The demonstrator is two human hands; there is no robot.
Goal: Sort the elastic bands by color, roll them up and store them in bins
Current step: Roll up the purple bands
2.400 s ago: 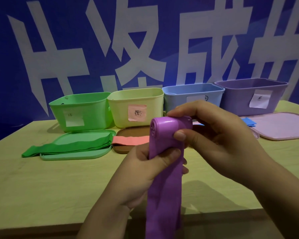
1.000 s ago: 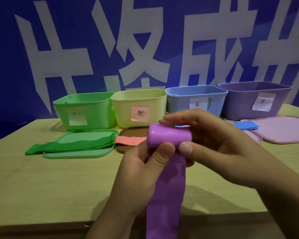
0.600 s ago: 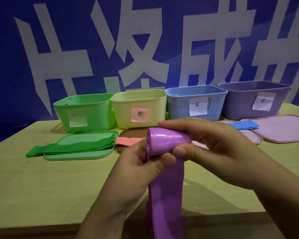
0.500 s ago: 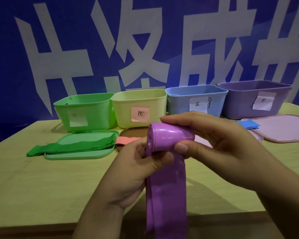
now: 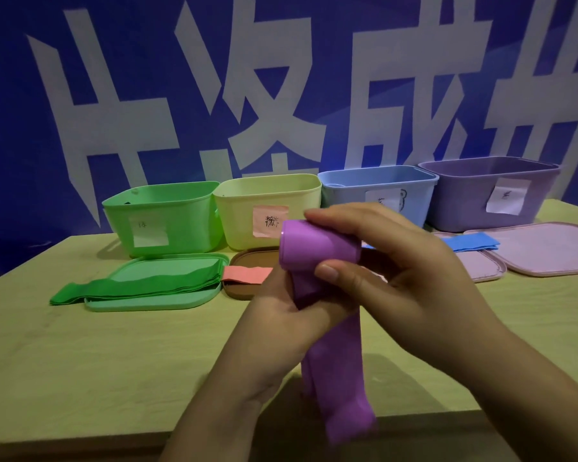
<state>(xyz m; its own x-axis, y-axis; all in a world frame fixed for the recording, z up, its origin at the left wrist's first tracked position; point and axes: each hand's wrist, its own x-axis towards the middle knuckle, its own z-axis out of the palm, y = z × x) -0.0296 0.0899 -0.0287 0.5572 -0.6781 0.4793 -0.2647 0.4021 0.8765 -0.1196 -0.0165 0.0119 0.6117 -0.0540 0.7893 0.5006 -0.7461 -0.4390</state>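
Purple elastic band (image 5: 337, 368), part-rolled, held above the desk's near edge: left hand (image 5: 281, 325) clenched on its hanging tail, right hand (image 5: 391, 265) pinching the roll, axis crosswise. Purple plastic bin (image 5: 464, 198), far right corner, nearer the right hand.

A blue banner (image 5: 181, 78) with large white characters fills the upper frame. A pale wooden table (image 5: 97, 361) is spread across the lower half.
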